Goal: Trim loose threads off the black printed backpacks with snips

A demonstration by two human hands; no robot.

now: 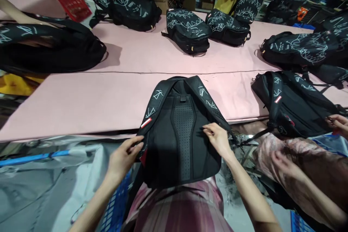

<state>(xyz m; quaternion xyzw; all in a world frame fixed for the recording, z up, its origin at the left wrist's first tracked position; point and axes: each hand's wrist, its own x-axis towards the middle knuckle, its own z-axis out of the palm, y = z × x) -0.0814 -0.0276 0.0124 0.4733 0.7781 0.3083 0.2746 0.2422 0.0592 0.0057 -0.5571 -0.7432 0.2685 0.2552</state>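
A black backpack (pixel 160 145) lies back panel up, its top on the pink table and its lower end over my lap. White scribbles mark its two shoulder straps, and a red-and-white tag sits on the left one. My left hand (pixel 123 157) is at the pack's left side, fingers curled and closed on its edge by the strap. Over the right part of the back panel, beside the right strap, my right hand (pixel 219 139) has its fingertips pinched together; whatever is between them is too small to make out.
Pink cloth covers the long table (pixel 81 105). Several black backpacks stand along its far side, including one backpack (pixel 187 30) at the centre. On the right, a co-worker's hand (pixel 338 123) touches another backpack (pixel 299 105). A red crate (pixel 70 1) is at upper left.
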